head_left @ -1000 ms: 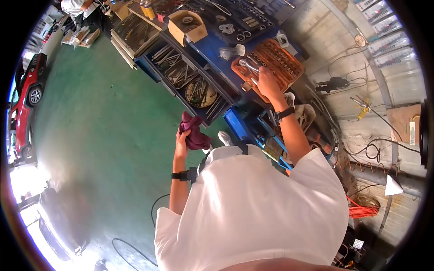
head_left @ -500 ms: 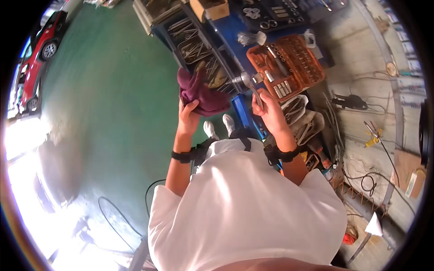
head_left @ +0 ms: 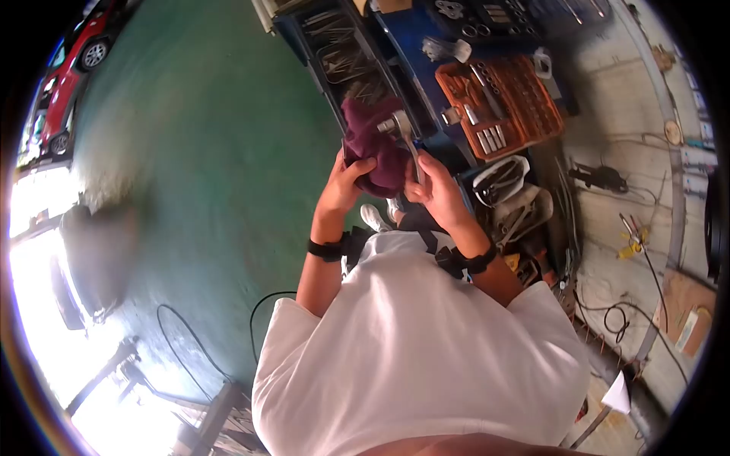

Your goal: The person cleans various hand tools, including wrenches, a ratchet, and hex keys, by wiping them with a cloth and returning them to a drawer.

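My left hand (head_left: 341,185) is closed on a bunched maroon cloth (head_left: 378,162), thumb on top of it. In my right hand (head_left: 439,191) is a metal ratchet wrench (head_left: 408,139), gripped by its handle. The ratchet's head points up and to the left, over the cloth's upper right side; whether it touches the cloth I cannot tell. To the right of both hands, an open orange socket set case (head_left: 518,137) holds several sockets and a tool with a long shaft.
Beside the case is a blue tool cart (head_left: 403,45) with open drawers (head_left: 334,57) of metal tools. A dark socket tray (head_left: 487,19) sits at the top. Pouches (head_left: 525,213) lie right of my hand. A red car (head_left: 76,64) is far left; a black cable (head_left: 258,323) crosses the green floor.
My right hand has brought the ratchet left, away from the case, to the cloth. The cloth in my left hand has shifted right, and the view has turned slightly.
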Demonstrator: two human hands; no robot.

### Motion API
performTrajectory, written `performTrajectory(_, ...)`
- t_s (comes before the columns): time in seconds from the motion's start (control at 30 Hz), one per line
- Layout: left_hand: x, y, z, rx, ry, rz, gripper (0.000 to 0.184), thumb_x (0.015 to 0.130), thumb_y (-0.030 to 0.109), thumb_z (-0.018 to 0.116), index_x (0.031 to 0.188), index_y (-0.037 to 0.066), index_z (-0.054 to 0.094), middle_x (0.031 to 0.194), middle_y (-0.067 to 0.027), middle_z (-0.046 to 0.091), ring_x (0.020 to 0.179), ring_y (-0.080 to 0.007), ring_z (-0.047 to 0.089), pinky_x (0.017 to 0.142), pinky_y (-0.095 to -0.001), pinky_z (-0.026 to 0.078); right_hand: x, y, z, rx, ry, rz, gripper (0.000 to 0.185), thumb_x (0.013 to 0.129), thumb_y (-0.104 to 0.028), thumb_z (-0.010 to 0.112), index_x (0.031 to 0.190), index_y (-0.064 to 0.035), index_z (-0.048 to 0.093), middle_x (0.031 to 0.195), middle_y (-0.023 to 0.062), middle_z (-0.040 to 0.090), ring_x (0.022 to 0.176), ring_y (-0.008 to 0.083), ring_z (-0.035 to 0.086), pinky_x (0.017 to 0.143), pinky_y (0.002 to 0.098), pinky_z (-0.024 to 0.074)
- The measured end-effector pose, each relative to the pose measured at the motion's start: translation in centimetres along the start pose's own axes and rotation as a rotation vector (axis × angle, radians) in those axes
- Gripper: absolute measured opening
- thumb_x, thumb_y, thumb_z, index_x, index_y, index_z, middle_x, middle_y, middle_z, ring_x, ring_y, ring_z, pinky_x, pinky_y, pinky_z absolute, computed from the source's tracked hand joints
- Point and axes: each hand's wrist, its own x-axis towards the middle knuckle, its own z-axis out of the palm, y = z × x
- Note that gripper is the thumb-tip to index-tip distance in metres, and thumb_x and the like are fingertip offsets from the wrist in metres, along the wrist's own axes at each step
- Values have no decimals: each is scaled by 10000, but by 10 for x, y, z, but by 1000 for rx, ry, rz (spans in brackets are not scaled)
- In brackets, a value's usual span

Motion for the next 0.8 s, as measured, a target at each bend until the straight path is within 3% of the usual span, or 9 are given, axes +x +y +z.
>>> performTrajectory(0.2, -15, 11, -21, 281, -89, -119, 317, 856, 109, 602, 1147, -15, 595, 1008, -47, 655, 920, -141, 610, 850, -287, 490, -9, 11, 27, -203, 60, -72, 296, 1026, -355, 433, 938, -83, 511, 647, -36, 350, 560, 63, 315, 537, 226, 265)
performTrajectory(0.27, -24, 17, -27, 559, -183, -271, 283, 854, 92, 583, 1114, -17, 607, 988, -57, 660, 897, -142, 617, 825, -284, 498, -10, 16, 34, -390, 44, -115, 274, 1036, -325, 434, 935, -81, 510, 659, -39, 356, 573, 54, 321, 541, 220, 268)
performTrajectory(0.43, -54, 13, -30, 397, -18, -116, 296, 840, 83, 563, 1119, -12, 597, 997, -78, 657, 898, -163, 622, 835, -299, 502, -6, 41, 52, -354, 1, -156, 255, 1037, -310, 437, 945, -83, 506, 680, -35, 371, 584, 49, 323, 549, 213, 272)
performTrajectory(0.5, -67, 7, -38, -13, 267, 39, 358, 830, 94, 564, 1176, 3, 562, 1057, -87, 640, 962, -189, 619, 870, -331, 502, -4, 49, 58, -259, -51, -133, 254, 1037, -315, 436, 951, -85, 504, 688, -33, 378, 588, 49, 325, 552, 212, 275)
performTrajectory(0.63, -82, 10, -63, -211, 384, 200, 397, 843, 146, 547, 1221, 23, 531, 1107, -83, 627, 1015, -204, 611, 908, -349, 498, 0, 62, 73, -250, -191, -140, 248, 1035, -313, 422, 975, -88, 508, 704, -29, 404, 613, 53, 345, 573, 211, 291)
performTrajectory(0.7, -94, 17, -66, -144, 392, 247, 376, 898, 212, 529, 1222, 20, 530, 1106, -83, 627, 999, -194, 615, 920, -343, 491, 1, 67, 81, -258, -224, -173, 237, 1033, -296, 414, 984, -86, 512, 709, -21, 427, 634, 53, 365, 583, 205, 295)
performTrajectory(0.77, -106, 20, -72, 15, 350, 82, 394, 952, 303, 508, 1218, 13, 530, 1114, -79, 625, 990, -178, 615, 915, -331, 488, 1, 72, 86, -267, -294, -186, 223, 1026, -269, 410, 1011, -78, 523, 724, -16, 444, 644, 61, 378, 589, 211, 301)
performTrajectory(0.8, -106, 9, -84, 134, 214, 154, 492, 987, 403, 481, 1270, 1, 501, 1144, -79, 612, 998, -161, 608, 919, -319, 484, 0, 74, 91, -384, -275, -219, 224, 1023, -255, 411, 1033, -65, 529, 732, -12, 449, 645, 66, 385, 593, 220, 314)
